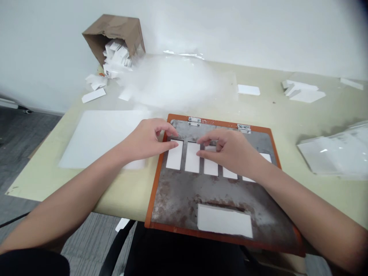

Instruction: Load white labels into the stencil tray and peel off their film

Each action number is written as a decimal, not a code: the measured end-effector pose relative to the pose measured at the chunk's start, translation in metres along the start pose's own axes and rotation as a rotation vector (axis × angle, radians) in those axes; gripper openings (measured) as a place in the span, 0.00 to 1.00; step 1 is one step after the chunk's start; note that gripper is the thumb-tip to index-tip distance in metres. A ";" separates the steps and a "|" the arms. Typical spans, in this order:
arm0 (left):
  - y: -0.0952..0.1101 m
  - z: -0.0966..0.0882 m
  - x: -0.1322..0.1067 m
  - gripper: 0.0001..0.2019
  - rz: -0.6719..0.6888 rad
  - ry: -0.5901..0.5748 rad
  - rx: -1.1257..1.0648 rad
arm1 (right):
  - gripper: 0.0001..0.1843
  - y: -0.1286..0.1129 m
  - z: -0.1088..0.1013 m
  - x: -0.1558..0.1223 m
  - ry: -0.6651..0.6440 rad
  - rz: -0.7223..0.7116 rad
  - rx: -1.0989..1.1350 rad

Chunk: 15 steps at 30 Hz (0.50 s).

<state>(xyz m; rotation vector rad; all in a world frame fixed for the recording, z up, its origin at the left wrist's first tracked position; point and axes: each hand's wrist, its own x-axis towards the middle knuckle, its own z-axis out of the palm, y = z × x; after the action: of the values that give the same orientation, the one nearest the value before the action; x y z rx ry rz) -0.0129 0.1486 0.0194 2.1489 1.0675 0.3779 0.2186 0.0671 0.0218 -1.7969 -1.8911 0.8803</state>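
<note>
A metal plate with an orange frame lies at the table's front edge, hinged along its far side. Several white rectangular pieces sit in a row of slots in it. My left hand is over the plate's left side, thumb and index apart at the top of the leftmost white piece. My right hand hovers over the middle of the row, its thumb near the second white piece and its curled fingers spaced from the thumb. It partly hides the pieces on the right. A larger white block rests on the plate's near part.
A tipped cardboard box spills white pieces at the back left. Clear plastic film lies at the back, and a white sheet on the left. White pieces lie back right. Clear-wrapped stacks lie at the right.
</note>
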 end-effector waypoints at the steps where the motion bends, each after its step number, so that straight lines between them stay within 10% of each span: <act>1: 0.000 0.000 0.000 0.11 0.013 -0.002 0.013 | 0.09 0.000 0.000 0.000 -0.003 -0.016 -0.018; 9: -0.003 0.002 0.002 0.13 0.252 0.135 0.095 | 0.14 0.002 -0.001 0.001 0.035 -0.046 0.045; 15: 0.015 0.007 -0.004 0.23 0.355 0.468 0.237 | 0.21 -0.035 0.010 0.025 0.002 0.038 0.631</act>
<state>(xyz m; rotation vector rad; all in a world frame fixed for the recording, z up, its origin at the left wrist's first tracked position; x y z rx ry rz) -0.0027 0.1362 0.0256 2.5415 1.0078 1.0031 0.1830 0.0906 0.0347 -1.4359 -1.3584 1.3048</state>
